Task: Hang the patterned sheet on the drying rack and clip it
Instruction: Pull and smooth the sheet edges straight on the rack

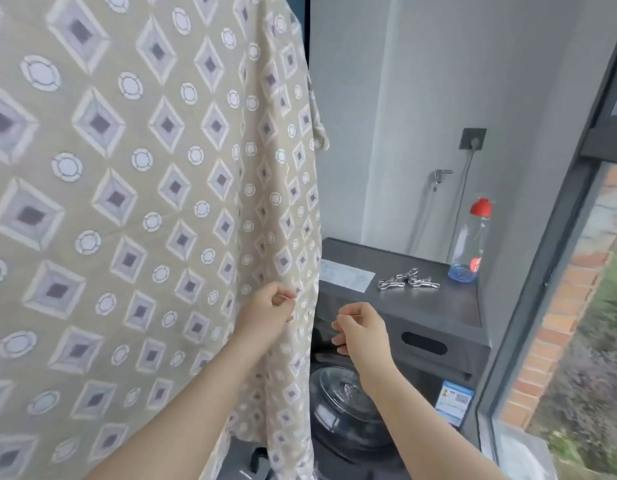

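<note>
Though limp, diamond-printed beige sheet (133, 209).

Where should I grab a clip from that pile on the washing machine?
Probably the leftmost metal clip, at its free end, with the right hand from above: it lies flat on the washing machine top at the pile's left edge, least tangled with the others.
</note>
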### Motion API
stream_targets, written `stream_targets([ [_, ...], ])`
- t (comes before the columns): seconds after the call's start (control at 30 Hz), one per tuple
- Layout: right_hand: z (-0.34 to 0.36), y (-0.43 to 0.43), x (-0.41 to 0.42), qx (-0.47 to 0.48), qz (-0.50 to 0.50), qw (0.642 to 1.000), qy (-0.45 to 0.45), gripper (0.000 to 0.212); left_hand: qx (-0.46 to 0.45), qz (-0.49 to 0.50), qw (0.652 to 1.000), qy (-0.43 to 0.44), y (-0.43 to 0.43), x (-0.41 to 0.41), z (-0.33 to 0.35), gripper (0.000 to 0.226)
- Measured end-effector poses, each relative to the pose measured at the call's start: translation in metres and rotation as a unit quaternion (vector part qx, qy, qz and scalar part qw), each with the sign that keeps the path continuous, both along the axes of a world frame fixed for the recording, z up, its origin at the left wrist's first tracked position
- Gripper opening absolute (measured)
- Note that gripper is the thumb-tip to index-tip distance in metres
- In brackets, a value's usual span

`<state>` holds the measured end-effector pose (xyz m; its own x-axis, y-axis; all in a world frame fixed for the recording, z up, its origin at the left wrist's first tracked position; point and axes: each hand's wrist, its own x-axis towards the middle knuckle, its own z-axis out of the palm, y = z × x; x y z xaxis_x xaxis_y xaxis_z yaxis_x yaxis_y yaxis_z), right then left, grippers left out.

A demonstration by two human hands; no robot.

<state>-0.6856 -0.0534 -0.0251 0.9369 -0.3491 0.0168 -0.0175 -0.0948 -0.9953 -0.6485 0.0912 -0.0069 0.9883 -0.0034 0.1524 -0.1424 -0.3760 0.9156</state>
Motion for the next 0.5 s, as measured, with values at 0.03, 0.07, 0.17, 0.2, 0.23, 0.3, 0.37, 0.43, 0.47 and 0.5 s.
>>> stream_targets([
  [0.03, -0.001, -0.011, 0.02, 0.003, 0.011, 1.0, -0.001, 0.015, 0.0, 0.013, 1.0, -0.002, -0.008, 0.019, -0.002, 0.017],
  [0.07, -0.001, -0.023, 0.041, 0.006, 0.023, 1.0, 0.0, 0.015, -0.004, 0.03, 1.0, -0.005, -0.016, 0.037, -0.003, 0.019],
  [0.17, 0.0, -0.051, 0.101, 0.001, 0.06, 0.998, 0.009, 0.017, -0.018, 0.096, 0.995, -0.023, -0.04, 0.088, -0.001, 0.021],
  [0.2, 0.001, -0.057, 0.12, 0.002, 0.073, 0.997, 0.008, 0.017, -0.015, 0.119, 0.992, -0.034, -0.046, 0.103, 0.001, 0.019],
  [0.23, 0.002, -0.061, 0.138, 0.002, 0.088, 0.996, 0.008, 0.017, -0.007, 0.145, 0.988, -0.045, -0.05, 0.116, 0.004, 0.018],
  [0.3, 0.005, -0.064, 0.17, 0.0, 0.124, 0.992, 0.009, 0.016, 0.02, 0.209, 0.975, -0.075, -0.054, 0.14, 0.007, 0.023],
  [0.37, 0.007, -0.062, 0.199, -0.011, 0.162, 0.987, 0.005, 0.016, 0.052, 0.267, 0.957, -0.105, -0.054, 0.159, 0.011, 0.031],
  [0.43, 0.009, -0.056, 0.225, -0.029, 0.195, 0.98, -0.007, 0.018, 0.066, 0.311, 0.94, -0.122, -0.05, 0.174, 0.015, 0.04],
  [0.47, 0.011, -0.053, 0.237, -0.041, 0.207, 0.977, -0.016, 0.019, 0.071, 0.325, 0.934, -0.133, -0.047, 0.183, 0.018, 0.045],
  [0.5, 0.014, -0.049, 0.249, -0.051, 0.216, 0.975, -0.027, 0.02, 0.076, 0.334, 0.928, -0.148, -0.043, 0.191, 0.02, 0.049],
])
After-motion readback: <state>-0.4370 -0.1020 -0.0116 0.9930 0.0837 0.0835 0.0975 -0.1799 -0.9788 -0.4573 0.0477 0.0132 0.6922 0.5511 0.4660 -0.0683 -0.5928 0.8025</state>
